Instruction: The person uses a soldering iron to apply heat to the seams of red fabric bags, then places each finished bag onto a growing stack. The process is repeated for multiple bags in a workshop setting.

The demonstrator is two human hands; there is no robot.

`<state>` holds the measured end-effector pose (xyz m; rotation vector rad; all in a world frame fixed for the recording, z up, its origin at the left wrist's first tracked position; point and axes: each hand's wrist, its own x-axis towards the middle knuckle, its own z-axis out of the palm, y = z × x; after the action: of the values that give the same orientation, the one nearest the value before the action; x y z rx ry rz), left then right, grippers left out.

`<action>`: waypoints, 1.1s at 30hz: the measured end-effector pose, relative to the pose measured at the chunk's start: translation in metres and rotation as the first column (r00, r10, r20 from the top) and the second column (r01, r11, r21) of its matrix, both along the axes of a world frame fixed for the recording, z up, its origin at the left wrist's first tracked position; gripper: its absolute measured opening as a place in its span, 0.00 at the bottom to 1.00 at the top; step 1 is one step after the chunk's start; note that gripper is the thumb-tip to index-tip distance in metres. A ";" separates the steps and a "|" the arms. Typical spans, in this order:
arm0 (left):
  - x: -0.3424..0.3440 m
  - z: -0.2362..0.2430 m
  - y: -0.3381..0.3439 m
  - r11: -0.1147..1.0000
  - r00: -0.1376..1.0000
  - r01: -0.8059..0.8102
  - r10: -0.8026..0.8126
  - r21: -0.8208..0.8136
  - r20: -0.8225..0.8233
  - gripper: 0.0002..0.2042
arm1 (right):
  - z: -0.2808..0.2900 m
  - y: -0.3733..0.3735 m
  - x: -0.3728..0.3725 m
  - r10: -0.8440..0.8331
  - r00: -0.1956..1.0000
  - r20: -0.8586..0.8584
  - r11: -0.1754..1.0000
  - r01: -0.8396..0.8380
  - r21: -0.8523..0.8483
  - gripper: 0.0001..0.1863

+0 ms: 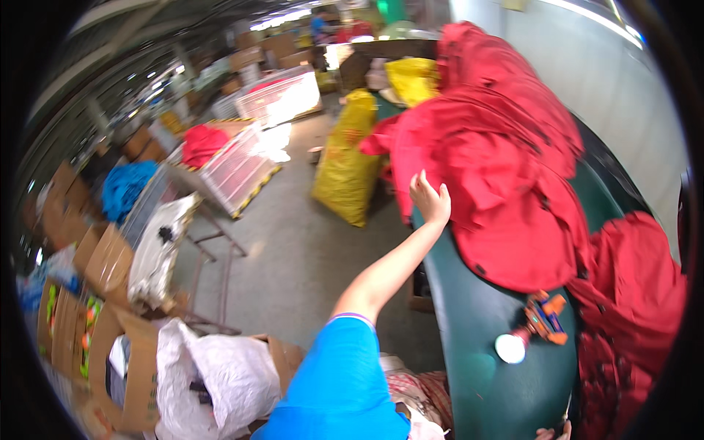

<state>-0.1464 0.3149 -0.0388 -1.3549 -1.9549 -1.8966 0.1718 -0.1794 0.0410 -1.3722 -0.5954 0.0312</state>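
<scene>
One left hand [429, 199] lays its fingers [421, 185] on the red fabric pile [499, 176].

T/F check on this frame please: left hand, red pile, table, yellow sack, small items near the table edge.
1. The left hand rests on the edge of the red garment pile. True.
2. The pile lies on a white table. False: the table is dark green.
3. A yellow sack stands on the floor beyond the table. True.
4. The left hand holds the orange tool. False: it lies on the table beside a white round lid, apart from that hand.
5. The right hand is barely in view at the lower edge. True.
</scene>
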 end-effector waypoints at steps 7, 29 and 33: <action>-0.096 -0.023 0.020 0.716 0.849 0.269 0.140 -0.645 0.509 0.45 | 0.016 0.034 -0.024 0.092 0.959 0.268 0.992 -0.066 -0.107 0.24; 0.017 0.142 -0.090 0.689 0.697 0.474 -0.674 0.549 0.244 0.22 | 0.015 0.020 -0.041 0.053 0.993 0.109 0.998 -0.057 0.031 0.21; 0.051 0.159 -0.159 0.565 0.488 0.638 -0.822 0.522 0.294 0.25 | 0.018 0.012 -0.038 -0.026 0.997 0.076 0.995 0.018 0.101 0.20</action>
<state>-0.0951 0.1561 0.1206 -1.9216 -1.0168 -3.1046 0.1340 -0.1676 0.0592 -1.2863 -0.6381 -0.0689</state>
